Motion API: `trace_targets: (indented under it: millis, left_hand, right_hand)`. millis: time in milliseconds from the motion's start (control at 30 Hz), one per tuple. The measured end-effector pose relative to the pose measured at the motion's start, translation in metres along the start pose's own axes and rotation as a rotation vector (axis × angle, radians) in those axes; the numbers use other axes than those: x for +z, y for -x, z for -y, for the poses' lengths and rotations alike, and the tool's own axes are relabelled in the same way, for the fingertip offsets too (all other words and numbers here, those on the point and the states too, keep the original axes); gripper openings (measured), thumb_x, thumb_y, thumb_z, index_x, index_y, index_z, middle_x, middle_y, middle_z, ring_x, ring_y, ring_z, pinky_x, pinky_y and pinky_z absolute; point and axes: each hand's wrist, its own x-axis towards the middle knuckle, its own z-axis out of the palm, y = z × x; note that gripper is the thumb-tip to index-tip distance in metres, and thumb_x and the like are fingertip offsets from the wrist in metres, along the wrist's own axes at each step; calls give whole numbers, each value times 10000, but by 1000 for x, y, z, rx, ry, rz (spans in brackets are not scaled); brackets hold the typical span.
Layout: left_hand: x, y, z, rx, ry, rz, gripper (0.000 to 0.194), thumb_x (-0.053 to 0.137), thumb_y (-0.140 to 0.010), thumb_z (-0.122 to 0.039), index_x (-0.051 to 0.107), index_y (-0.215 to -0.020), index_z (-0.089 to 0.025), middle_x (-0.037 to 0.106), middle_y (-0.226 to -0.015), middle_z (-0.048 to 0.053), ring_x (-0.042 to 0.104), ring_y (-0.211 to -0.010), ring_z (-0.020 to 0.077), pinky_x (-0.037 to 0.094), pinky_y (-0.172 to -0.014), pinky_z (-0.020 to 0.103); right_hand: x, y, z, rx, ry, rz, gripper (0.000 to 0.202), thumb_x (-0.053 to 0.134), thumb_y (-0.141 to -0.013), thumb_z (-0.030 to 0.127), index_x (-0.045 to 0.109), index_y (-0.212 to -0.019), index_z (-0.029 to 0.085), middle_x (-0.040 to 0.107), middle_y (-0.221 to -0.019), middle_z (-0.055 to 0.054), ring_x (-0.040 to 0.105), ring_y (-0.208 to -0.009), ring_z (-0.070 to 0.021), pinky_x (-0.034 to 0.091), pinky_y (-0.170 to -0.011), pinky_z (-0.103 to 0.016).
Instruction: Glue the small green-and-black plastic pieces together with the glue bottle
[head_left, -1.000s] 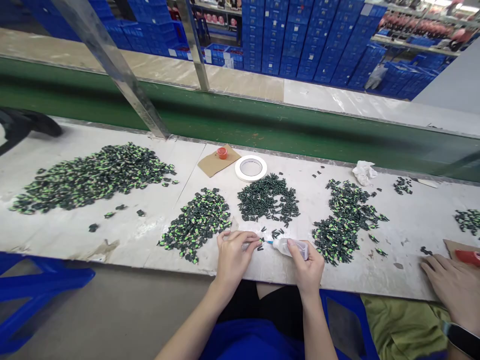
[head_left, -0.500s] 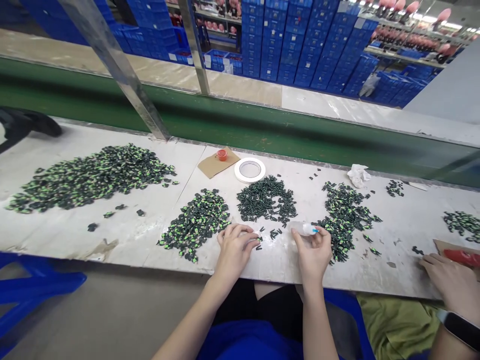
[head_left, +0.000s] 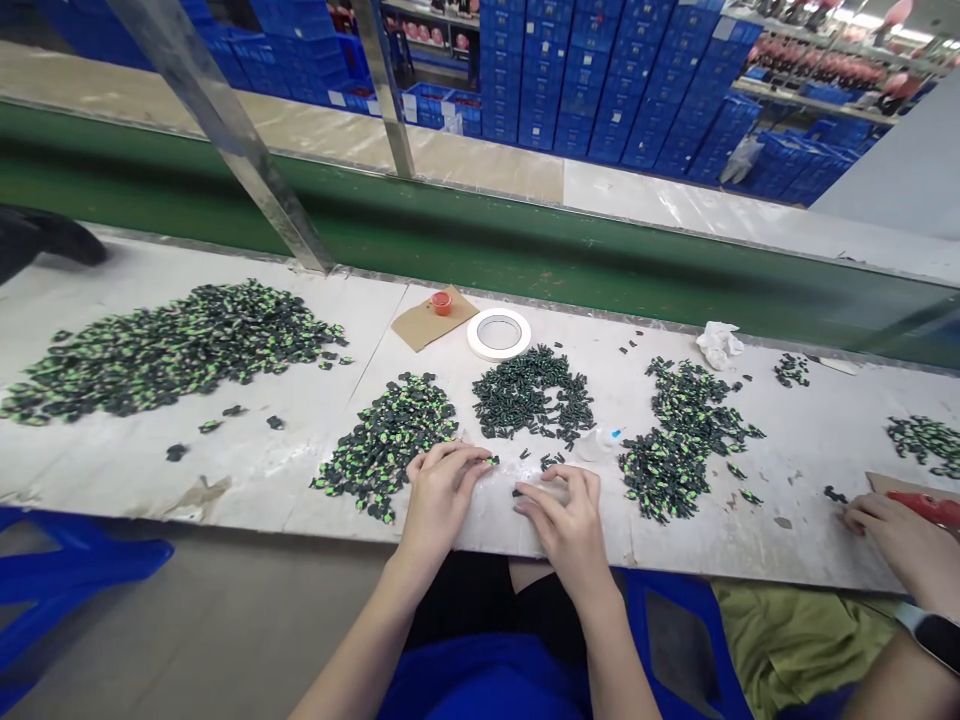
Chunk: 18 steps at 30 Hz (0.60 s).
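My left hand (head_left: pixel 441 490) is closed in a pinch on a small black-and-green part (head_left: pixel 492 460) at its fingertips. Thumb and forefinger of my right hand (head_left: pixel 568 515) close on a small dark piece (head_left: pixel 517 492), low over the table. Beyond the right hand a clear squeeze bottle (head_left: pixel 595 443) with a blue tip lies on its side. A heap of small dark pieces (head_left: pixel 517 390) sits ahead of both hands. Black-and-green parts are piled left of my left hand (head_left: pixel 390 440) and right of the bottle (head_left: pixel 675 450).
A roll of white tape (head_left: pixel 472 335) and a red-lidded pot (head_left: pixel 441 302) on cardboard (head_left: pixel 412 330) stand at the back. A larger heap (head_left: pixel 180 345) spreads at left. Crumpled tissue (head_left: pixel 720 345) lies at right. A co-worker's hand (head_left: pixel 900 530) rests beside a red object (head_left: pixel 926 508).
My right hand has let go of the squeeze bottle, which now lies on the table, and has moved left to pinch a dark piece. My left hand has shifted slightly left.
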Motion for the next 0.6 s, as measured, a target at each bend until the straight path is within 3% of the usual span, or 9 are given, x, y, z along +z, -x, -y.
trace_targets:
  millis: [67, 233, 367, 600]
  left_hand:
    - [-1, 2, -1, -5, 11, 11, 122, 595, -839, -240, 707, -850, -286, 734, -932, 15, 628, -980, 237, 347, -921, 426]
    - [1, 7, -2, -20, 42, 23, 130, 601, -834, -221, 714, -857, -281, 732, -939, 14, 632, -981, 236, 369, -916, 422]
    - [5, 13, -2, 15, 90, 16, 118, 606, -835, -234, 716, -855, -272, 735, -913, 18, 639, -942, 230, 400, -916, 410]
    - [14, 21, -10, 72, 177, 39, 124, 596, -857, -249, 712, -899, -246, 727, -899, 38, 650, -894, 219, 446, -879, 399]
  right_hand:
    - [7, -3, 3, 22, -22, 67, 117, 668, -832, 158, 713, -884, 253, 569, -956, -78, 503, -932, -238, 514, -777, -382]
    - [18, -6, 5, 42, -2, 82, 180, 514, -928, 173, 652, -815, 196, 609, -883, -93, 524, -851, -237, 515, -700, -363]
    - [14, -4, 8, 119, -137, 47, 219, 398, -982, 197, 601, -904, 177, 624, -812, -72, 582, -774, -203, 517, -663, -325]
    - [2, 2, 8, 296, -344, 24, 226, 453, -958, 198, 658, -1051, 196, 687, -916, -72, 650, -880, -198, 541, -764, -318]
